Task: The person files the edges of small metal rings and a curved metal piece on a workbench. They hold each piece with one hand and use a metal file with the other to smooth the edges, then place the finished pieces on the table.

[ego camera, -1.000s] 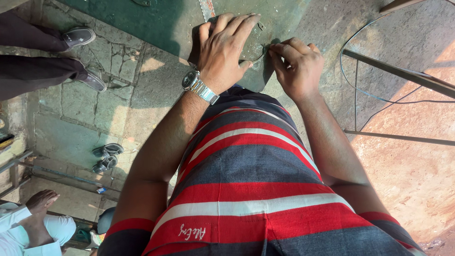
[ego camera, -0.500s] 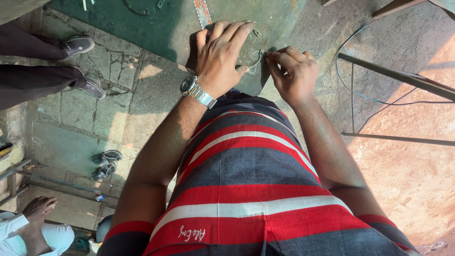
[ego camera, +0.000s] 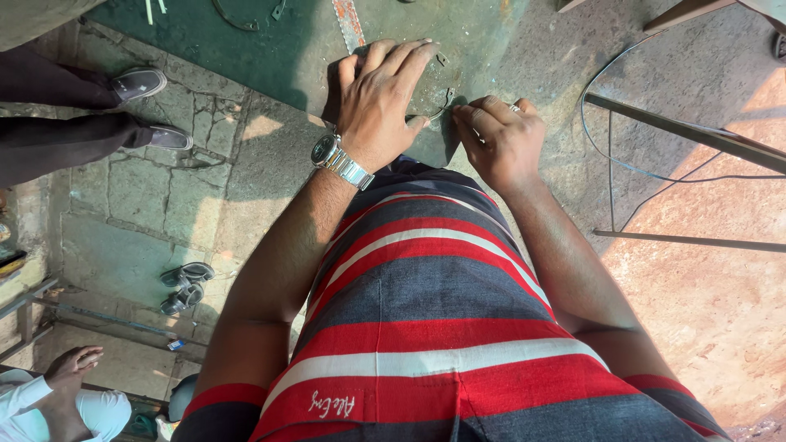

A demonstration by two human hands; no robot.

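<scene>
Short-sleeved shirt (ego camera: 434, 327) in broad red, dark grey and thin white stripes, small white embroidered mark at 7 o'clock. Silver metal-link wristwatch (ego camera: 340, 162) on left wrist; ring (ego camera: 514, 107) on right hand (ego camera: 501, 141).

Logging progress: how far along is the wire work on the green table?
Done: cannot tell. In hand: left hand lies flat on the green table, pinning a thin wire; right hand pinches it at the table's edge. Left: loose metal bits lie untouched further along.
</scene>
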